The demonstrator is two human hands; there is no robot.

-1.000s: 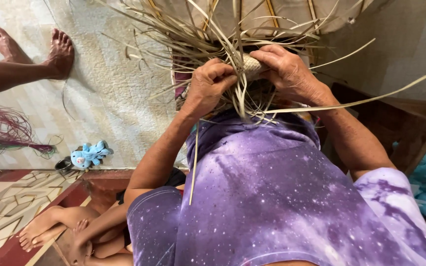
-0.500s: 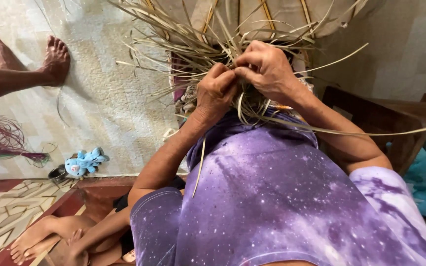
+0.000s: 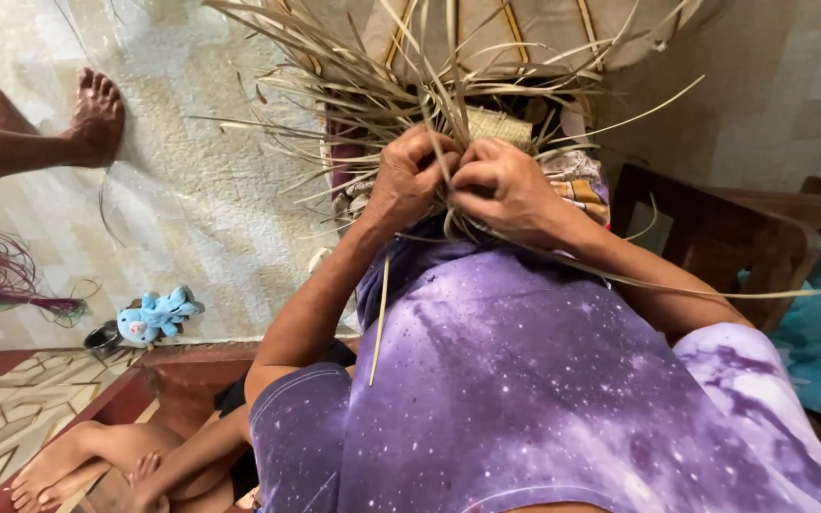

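at the upper centre of the frame, the left hand [image 3: 410, 176] and the right hand [image 3: 505, 185] sit knuckle to knuckle, both curled tight around pale dry straw strips [image 3: 382, 85] that fan out above them. a small woven patch [image 3: 498, 125] shows just above the right hand. a blue soft toy [image 3: 156, 315] lies at lower left.
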